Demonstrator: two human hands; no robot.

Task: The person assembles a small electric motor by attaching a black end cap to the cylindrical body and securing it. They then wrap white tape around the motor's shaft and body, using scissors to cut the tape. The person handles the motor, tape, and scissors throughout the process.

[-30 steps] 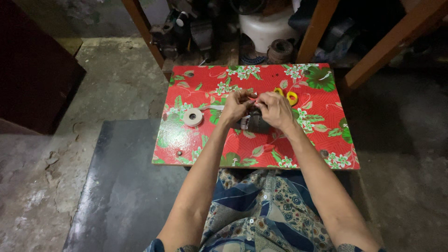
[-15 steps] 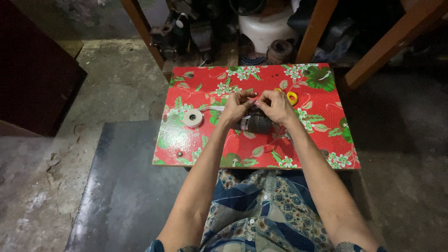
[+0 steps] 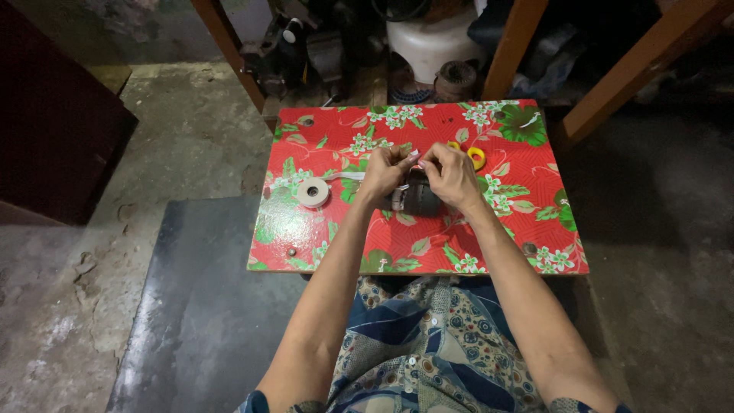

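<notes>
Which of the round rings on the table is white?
The white tape roll, lying flat and alone, left of the left hand. The yellow rings lie beyond the right hand, partly hidden by it.

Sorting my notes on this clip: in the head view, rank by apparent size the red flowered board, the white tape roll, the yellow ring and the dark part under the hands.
1. red flowered board
2. dark part, partly hidden by the left hand and right hand, so unsure
3. white tape roll
4. yellow ring
</notes>
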